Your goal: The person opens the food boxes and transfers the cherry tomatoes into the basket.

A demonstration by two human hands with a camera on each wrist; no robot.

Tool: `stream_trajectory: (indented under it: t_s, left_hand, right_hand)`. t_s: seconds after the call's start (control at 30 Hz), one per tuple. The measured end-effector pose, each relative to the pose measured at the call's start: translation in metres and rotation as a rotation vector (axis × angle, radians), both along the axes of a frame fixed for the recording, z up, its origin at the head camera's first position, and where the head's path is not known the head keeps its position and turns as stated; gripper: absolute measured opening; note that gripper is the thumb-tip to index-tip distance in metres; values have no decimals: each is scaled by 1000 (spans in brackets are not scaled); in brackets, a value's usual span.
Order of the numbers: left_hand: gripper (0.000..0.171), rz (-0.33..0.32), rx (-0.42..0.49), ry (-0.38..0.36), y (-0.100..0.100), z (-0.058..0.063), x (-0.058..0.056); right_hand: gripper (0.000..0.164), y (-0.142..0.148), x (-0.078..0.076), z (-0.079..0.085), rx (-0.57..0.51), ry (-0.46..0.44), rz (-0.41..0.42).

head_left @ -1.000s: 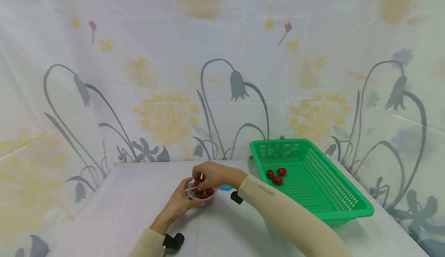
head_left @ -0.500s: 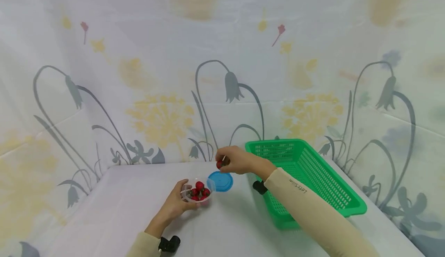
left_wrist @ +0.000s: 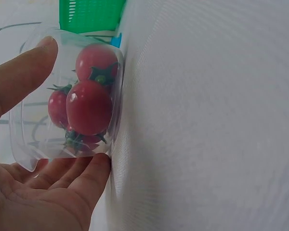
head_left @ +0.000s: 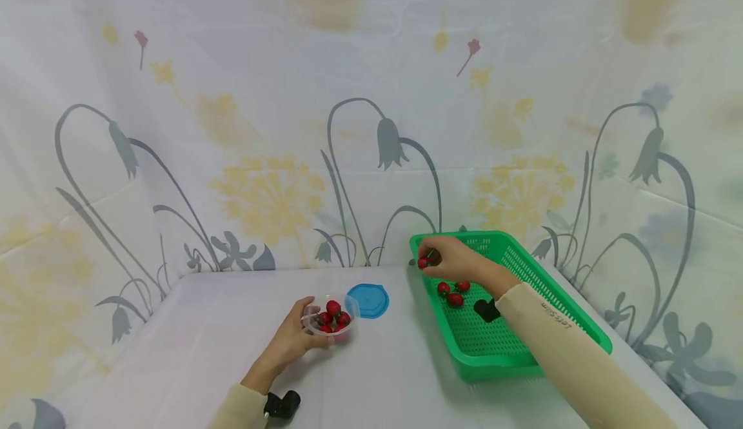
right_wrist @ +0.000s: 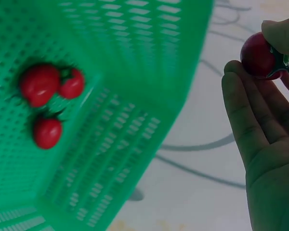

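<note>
My left hand (head_left: 292,335) holds a clear plastic tub (head_left: 314,311) on the table, thumb on one side and fingers on the other. Several red cherry tomatoes (left_wrist: 89,108) with green stems lie inside the tub. At the basket's left rim, my right hand (head_left: 454,259) pinches one cherry tomato (right_wrist: 258,56) between thumb and fingers, above the green basket (head_left: 464,364). Three more tomatoes (right_wrist: 40,84) rest on the basket floor, below the right hand.
A round blue lid (head_left: 368,301) lies flat on the white tablecloth (head_left: 220,326), just right of the tub. Behind the table hangs a curtain (head_left: 302,126) with a flower print.
My right hand has lifted a cherry tomato out of the tub and carried it right, past the lid, to the basket. The left hand stays round the tub.
</note>
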State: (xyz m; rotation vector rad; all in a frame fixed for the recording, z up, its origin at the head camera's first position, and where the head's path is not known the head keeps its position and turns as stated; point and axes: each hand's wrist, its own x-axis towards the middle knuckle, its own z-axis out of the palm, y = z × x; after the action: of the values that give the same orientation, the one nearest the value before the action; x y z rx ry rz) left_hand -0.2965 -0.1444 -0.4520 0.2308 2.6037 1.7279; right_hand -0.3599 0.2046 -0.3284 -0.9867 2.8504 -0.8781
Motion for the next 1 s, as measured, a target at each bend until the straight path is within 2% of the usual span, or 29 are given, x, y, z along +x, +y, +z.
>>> stream_trajectory:
  t_s: [0.13,0.27,0.4,0.57,0.8,1.0]
  left_hand:
    - [97,-1,0,-4,0,1,0]
    - [96,2,-10,-9,0,3,1]
    - [97,6,-9,-14,0,4,1]
    - [97,-1,-2,-21,-1,3,1]
    - [96,-7,8,-17,-1,3,2]
    - [96,-9,1,-23,0,2,2]
  right_hand:
    - [17,18,-4,-11,13,-7,-28]
    - [17,31,-8,-21,37,-57,-48]
    - [16,38,-10,-31,80,-116,-42]
    - [17,41,-11,-43,146,-126,-28]
    - [15,37,-9,-49,173,-179,-23]
    - [16,38,-8,-49,200,-152,-16]
